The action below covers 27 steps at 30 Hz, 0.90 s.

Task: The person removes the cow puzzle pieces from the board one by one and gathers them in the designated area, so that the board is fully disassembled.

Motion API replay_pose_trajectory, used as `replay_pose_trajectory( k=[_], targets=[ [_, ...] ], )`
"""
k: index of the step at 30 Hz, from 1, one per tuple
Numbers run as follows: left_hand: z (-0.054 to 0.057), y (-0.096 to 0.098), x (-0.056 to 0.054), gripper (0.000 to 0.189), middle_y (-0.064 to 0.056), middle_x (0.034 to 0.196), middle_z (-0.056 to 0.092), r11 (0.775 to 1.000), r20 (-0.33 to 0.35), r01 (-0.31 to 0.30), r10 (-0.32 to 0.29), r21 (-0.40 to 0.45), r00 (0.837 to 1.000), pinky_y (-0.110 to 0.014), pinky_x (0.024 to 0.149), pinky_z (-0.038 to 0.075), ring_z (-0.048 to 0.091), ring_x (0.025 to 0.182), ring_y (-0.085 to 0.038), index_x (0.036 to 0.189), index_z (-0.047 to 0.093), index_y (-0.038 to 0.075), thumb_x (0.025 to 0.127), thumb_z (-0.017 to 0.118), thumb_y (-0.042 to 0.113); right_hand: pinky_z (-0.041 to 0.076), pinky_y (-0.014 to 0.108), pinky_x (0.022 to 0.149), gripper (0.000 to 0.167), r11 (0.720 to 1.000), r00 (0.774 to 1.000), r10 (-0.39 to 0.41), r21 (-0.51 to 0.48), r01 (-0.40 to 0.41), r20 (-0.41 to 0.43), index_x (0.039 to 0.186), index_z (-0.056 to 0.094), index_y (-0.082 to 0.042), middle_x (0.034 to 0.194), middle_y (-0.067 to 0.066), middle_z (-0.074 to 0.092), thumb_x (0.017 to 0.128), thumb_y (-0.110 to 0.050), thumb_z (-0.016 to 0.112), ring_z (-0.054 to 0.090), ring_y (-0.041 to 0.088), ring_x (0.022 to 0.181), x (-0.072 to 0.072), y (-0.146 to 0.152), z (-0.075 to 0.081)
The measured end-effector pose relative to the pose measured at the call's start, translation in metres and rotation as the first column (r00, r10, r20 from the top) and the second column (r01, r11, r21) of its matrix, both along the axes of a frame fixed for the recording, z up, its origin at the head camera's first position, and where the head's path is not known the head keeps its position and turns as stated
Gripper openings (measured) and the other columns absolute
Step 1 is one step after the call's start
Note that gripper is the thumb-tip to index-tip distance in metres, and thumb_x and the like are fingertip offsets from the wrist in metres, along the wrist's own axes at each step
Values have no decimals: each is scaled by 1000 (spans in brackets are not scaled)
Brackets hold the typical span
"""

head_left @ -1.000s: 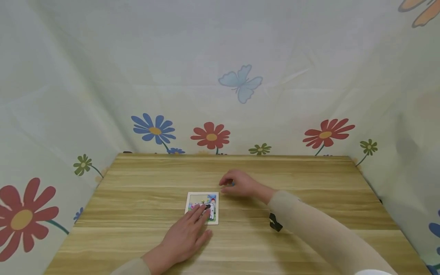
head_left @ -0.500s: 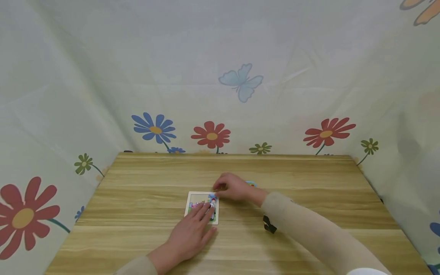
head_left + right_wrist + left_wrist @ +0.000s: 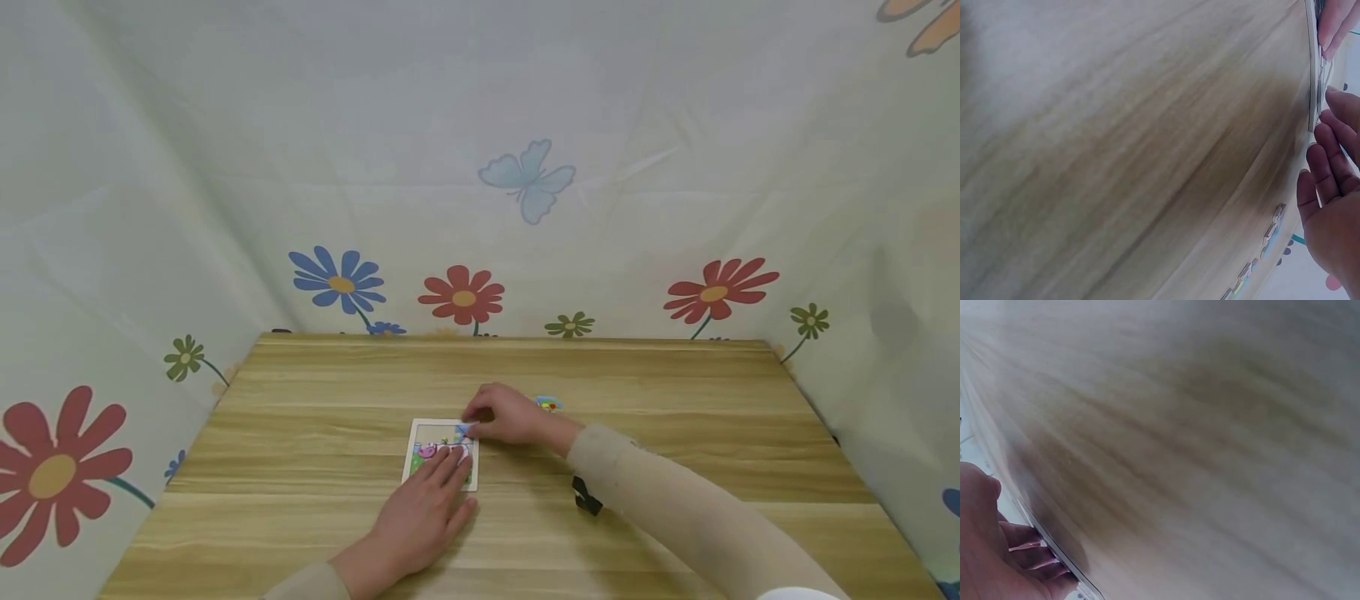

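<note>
A small square picture puzzle [image 3: 408, 462] with a white frame lies on the table, partly covered by my left hand [image 3: 420, 521]. The fingers of that hand lie nearly straight across its lower part. In the left wrist view, the fingers [image 3: 1029, 557] rest along the puzzle board's edge. My right hand [image 3: 510, 415] is at the upper right corner, thumb and forefinger bent and pinching at a blue puzzle piece [image 3: 462, 431] there. The fingertips hide part of the piece. Pink, green and white picture parts show around the left fingers, and a grey area shows at the top left.
Behind my right wrist lies another loose puzzle piece or cluster [image 3: 548, 404], blue with yellow and red. A black object [image 3: 587, 497] is by the right sleeve. The wood-patterned table [image 3: 300, 400] meets a flower-printed cloth [image 3: 615, 250] at back and sides.
My right hand has moved slightly left and down to the puzzle's corner, uncovering the loose colourful piece behind it. My left hand has shifted slightly right on the puzzle.
</note>
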<state>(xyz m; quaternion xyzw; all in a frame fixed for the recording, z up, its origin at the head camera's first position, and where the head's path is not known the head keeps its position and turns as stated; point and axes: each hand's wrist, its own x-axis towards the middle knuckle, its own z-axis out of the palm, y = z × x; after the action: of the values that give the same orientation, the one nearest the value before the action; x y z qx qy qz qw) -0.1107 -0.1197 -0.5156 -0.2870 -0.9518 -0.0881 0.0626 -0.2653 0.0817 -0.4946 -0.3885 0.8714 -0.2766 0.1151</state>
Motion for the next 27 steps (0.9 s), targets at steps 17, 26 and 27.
replay_pose_trajectory(
  k=[17, 26, 27],
  targets=[
    [-4, -2, 0, 61, -22, 159, 52, 999, -52, 23, -26, -45, 998, -48, 123, 40, 48, 149, -39, 153, 55, -2, 111, 55, 42, 52, 32, 91, 19, 1000, 1000, -2, -16, 1, -12, 116, 83, -11, 105, -1, 69, 101, -21, 77, 60, 15, 98, 7, 3, 1],
    [-4, -2, 0, 62, -21, 160, 51, 999, -37, 18, -19, -40, 999, -48, 124, 39, 46, 151, -38, 154, 54, -2, 111, 54, 42, 54, 31, 91, 18, 999, 997, -45, -21, 47, 66, 116, 83, -15, 103, -7, 69, 101, -24, 78, 60, 11, 96, 6, 1, 0],
    [-4, -2, 0, 62, -21, 160, 51, 999, -37, 18, -19, -43, 999, -48, 124, 39, 46, 151, -38, 154, 54, -2, 111, 54, 43, 54, 30, 91, 18, 998, 996, -52, -20, 54, 78, 116, 83, -15, 103, -7, 69, 101, -24, 78, 60, 11, 96, 6, 1, -1]
  ],
)
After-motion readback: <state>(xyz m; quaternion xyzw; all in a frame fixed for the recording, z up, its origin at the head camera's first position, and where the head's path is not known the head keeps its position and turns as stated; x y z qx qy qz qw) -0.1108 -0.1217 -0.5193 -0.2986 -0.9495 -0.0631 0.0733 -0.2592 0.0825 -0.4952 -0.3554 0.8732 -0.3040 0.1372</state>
